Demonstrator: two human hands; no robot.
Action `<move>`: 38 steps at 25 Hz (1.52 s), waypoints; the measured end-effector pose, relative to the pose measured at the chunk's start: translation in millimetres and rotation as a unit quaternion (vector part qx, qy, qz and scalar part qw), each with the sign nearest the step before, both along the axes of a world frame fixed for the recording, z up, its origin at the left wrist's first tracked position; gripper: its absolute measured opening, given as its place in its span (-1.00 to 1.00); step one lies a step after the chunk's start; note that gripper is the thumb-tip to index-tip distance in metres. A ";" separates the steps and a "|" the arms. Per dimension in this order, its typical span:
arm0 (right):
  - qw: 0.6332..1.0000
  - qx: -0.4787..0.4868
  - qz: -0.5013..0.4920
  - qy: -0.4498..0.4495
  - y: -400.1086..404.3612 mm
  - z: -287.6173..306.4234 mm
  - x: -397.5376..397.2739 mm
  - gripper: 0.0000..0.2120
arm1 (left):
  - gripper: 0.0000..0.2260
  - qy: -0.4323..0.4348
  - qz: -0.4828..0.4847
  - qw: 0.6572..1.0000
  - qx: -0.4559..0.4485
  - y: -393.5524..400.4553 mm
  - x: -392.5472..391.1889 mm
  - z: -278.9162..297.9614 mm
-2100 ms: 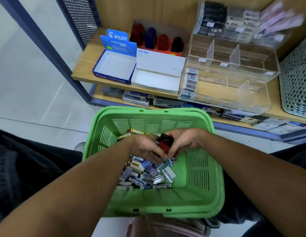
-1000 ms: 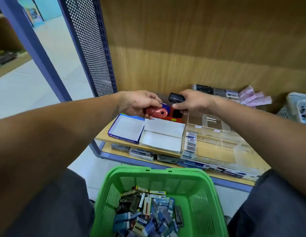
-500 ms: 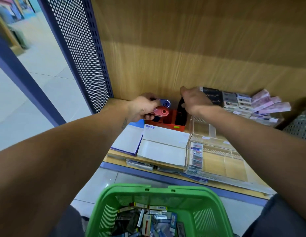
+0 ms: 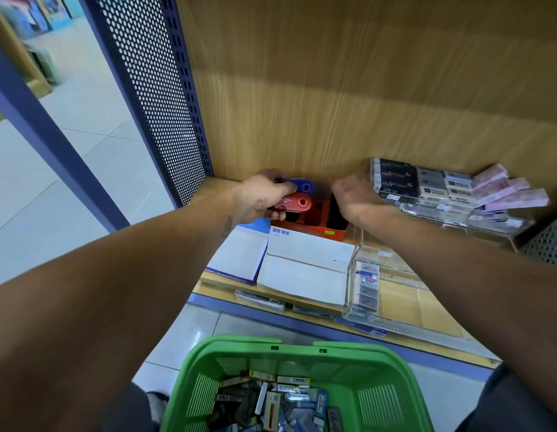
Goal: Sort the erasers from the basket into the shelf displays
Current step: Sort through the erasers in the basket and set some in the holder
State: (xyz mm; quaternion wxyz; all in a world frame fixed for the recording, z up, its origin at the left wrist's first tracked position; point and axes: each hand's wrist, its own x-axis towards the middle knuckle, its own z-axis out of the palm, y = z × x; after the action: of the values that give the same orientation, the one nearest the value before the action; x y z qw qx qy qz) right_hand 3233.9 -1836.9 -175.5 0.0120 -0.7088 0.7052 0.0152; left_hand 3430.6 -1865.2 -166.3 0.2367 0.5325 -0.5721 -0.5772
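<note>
The left hand (image 4: 261, 198) grips a red eraser (image 4: 294, 203) and a blue eraser (image 4: 299, 184), stacked, over the left end of the red display box (image 4: 314, 227) at the back of the shelf (image 4: 208, 277). The right hand (image 4: 353, 194) reaches behind a black eraser (image 4: 338, 213) standing in that box; its fingertips are hidden, so its grip cannot be told. The green basket (image 4: 376, 366), cut off below, holds mixed erasers.
</note>
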 end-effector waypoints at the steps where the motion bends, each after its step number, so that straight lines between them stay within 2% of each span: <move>1: 1.000 0.008 -0.010 -0.008 1.0 -0.3 -0.2 -0.68 | -0.93 0.001 0.001 1.000 0.002 -0.2 0.5 0.4; 7: 0.997 0.068 -0.022 0.018 3.1 3.0 4.8 -0.78 | -0.84 0.016 0.006 1.000 0.023 1.1 2.5 1.4; 11: 0.997 0.054 -0.024 0.057 4.4 17.7 20.5 -0.83 | -0.84 0.045 0.016 0.998 0.044 3.1 1.2 2.6; 12: 0.997 0.052 -0.051 -0.017 2.6 23.1 22.6 -0.85 | -0.84 0.052 0.024 0.997 0.047 3.2 0.5 2.8; 13: 0.977 0.064 -0.095 -0.178 0.1 28.6 24.2 -0.86 | -0.85 0.063 0.035 0.996 0.047 3.1 0.0 3.8; 14: 0.900 0.108 -0.146 -0.396 -0.7 35.8 28.8 -0.85 | -0.85 0.074 0.049 0.995 0.045 2.8 -0.2 4.5; 15: 0.782 0.166 -0.175 -0.574 0.9 42.3 33.9 -0.86 | -0.83 0.083 0.061 0.994 0.041 2.3 -1.0 5.2; 16: 0.698 0.193 -0.171 -0.668 2.7 44.1 37.0 -0.88 | -0.80 0.091 0.073 0.993 0.037 1.9 -1.9 6.1; 17: 0.665 0.188 -0.159 -0.705 4.0 42.7 39.2 -0.90 | -0.77 0.100 0.081 0.991 0.035 2.1 -3.4 7.4; 18: 0.665 0.164 -0.140 -0.716 3.9 40.6 40.3 -0.88 | -0.77 0.111 0.087 0.989 0.036 2.1 -5.0 9.0; 19: 0.681 0.128 -0.125 -0.710 1.6 37.6 39.7 -0.83 | -0.78 0.119 0.093 0.988 0.038 1.8 -5.8 9.8; 21: 0.735 0.043 -0.136 -0.663 -7.8 32.9 31.4 -0.76 | -0.79 0.096 0.107 0.989 0.024 -1.1 -3.8 9.3; 22: 0.783 -0.011 -0.144 -0.606 -12.9 30.2 24.4 -0.75 | -0.79 0.065 0.119 0.991 0.004 -4.2 -0.7 7.4; 24: 0.904 -0.115 -0.123 -0.394 -20.9 20.9 9.3 -0.79 | -0.78 0.014 0.144 0.988 -0.045 -11.4 5.9 2.9; 25: 0.938 -0.133 -0.098 -0.304 -21.3 15.1 5.2 -0.80 | -0.78 0.003 0.149 0.987 -0.067 -14.0 7.4 1.0; 26: 0.957 -0.129 -0.074 -0.248 -20.6 9.2 4.1 -0.80 | -0.77 -0.005 0.145 0.986 -0.084 -15.6 8.1 0.0; 31: 0.988 -0.059 -0.015 -0.140 -16.9 -11.1 10.6 -0.79 | -0.82 -0.025 0.094 0.990 -0.101 -11.4 0.2 -2.2; 35: 0.993 -0.020 -0.025 -0.117 -15.1 -18.1 8.1 -0.75 | -0.85 -0.027 0.086 0.992 -0.092 -9.3 2.5 -5.2; 38: 0.994 0.022 -0.029 -0.105 -12.4 -16.5 11.8 -0.63 | -0.80 -0.023 0.089 0.992 -0.087 -9.0 7.1 -4.8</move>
State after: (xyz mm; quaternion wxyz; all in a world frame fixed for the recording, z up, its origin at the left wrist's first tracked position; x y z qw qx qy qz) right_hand 3245.7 -1849.4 -192.0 0.1017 -0.6856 0.7195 -0.0440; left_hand 3437.8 -1874.3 -171.1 0.3193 0.5718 -0.5757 -0.4896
